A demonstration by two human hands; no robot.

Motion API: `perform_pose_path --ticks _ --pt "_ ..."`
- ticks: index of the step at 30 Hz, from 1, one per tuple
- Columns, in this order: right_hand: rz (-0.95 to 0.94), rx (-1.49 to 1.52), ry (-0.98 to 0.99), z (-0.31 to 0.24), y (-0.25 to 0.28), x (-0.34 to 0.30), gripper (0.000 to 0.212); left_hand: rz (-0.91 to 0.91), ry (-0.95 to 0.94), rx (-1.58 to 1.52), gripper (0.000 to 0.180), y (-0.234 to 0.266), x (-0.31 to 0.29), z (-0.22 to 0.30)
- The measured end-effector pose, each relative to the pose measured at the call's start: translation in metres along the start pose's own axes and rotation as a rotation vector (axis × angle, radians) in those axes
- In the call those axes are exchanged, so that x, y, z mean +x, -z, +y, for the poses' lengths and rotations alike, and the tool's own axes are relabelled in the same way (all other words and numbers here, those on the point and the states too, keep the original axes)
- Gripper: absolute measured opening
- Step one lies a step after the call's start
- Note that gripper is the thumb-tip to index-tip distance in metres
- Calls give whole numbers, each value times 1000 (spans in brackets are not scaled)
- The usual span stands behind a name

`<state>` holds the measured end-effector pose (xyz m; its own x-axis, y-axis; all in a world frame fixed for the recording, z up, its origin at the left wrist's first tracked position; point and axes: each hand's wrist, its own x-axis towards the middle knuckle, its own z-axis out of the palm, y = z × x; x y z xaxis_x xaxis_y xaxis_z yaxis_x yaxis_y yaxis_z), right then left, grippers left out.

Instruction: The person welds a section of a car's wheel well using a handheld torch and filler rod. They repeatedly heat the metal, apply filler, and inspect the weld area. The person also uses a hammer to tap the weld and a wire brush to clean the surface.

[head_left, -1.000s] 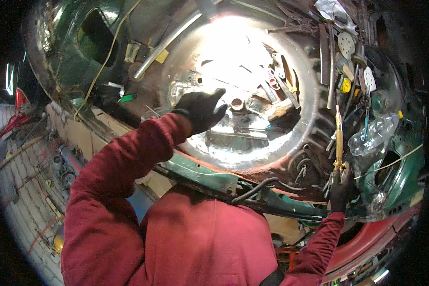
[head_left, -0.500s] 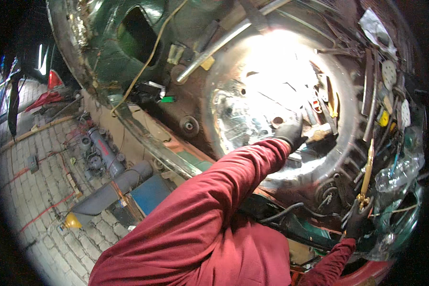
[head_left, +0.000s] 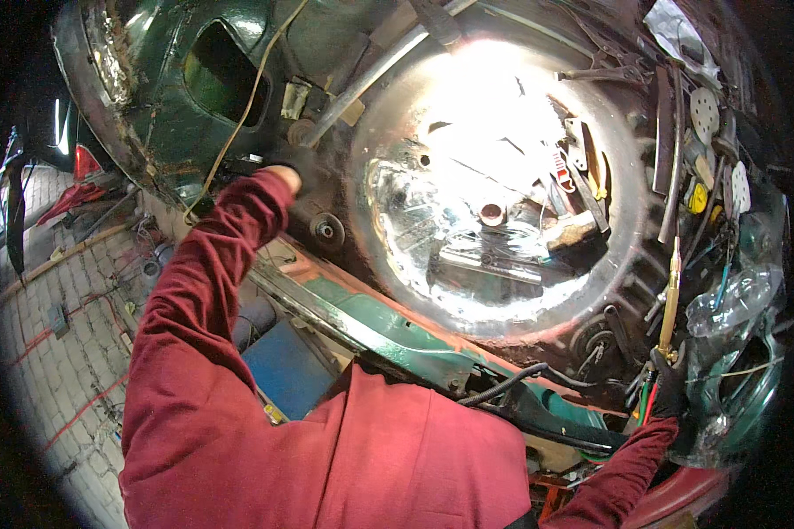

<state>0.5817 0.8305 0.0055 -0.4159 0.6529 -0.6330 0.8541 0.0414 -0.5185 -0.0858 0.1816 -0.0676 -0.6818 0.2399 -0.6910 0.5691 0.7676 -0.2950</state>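
Note:
My right hand [head_left: 670, 391], in a dark glove, is closed around the lower end of a brass gas torch [head_left: 669, 313] at the right side of the car's boot. Red and green hoses [head_left: 648, 398] run down from the torch beside my wrist. On the left, my left hand [head_left: 297, 165], also dark-gloved, reaches over the boot floor near a small black object with a shiny edge [head_left: 245, 162]. Its fingers blend into the dark metal, so their grip is unclear. Between my hands lies the brightly lit round spare-wheel well [head_left: 397, 264].
Hand tools and a hammer [head_left: 569, 231] lie in the well. Along the right side are locking pliers [head_left: 622, 70], perforated sanding discs [head_left: 704, 115] and a clear plastic bottle [head_left: 734, 304]. A metal bar [head_left: 362, 93] crosses the far left. Below left is brick paving [head_left: 66, 370].
My left hand has moved from inside the wheel well leftward to the boot floor's left part. My right hand keeps the torch; the hoses now show. The view has shifted slightly.

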Motion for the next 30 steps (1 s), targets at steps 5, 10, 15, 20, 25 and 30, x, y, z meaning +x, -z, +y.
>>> perform_pose_path --ticks 5,10,15,20,25,30 --pt "7 43 -66 -13 17 -20 87 11 471 -3 37 -6 -13 -62" --pt "21 40 -93 -27 25 -54 82 -136 413 104 36 -24 -12 -62" --pt "46 32 -120 -44 29 -105 78 -198 338 176 36 -28 -5 -51" --pt "41 23 -126 -71 22 -151 73 -256 282 226 36 -31 -10 -50" --pt "43 34 -119 -97 6 -181 68 -183 300 170 36 -11 -20 -57" --pt "31 25 -108 -120 -7 -190 64 96 311 -3 26 6 -39 -60"
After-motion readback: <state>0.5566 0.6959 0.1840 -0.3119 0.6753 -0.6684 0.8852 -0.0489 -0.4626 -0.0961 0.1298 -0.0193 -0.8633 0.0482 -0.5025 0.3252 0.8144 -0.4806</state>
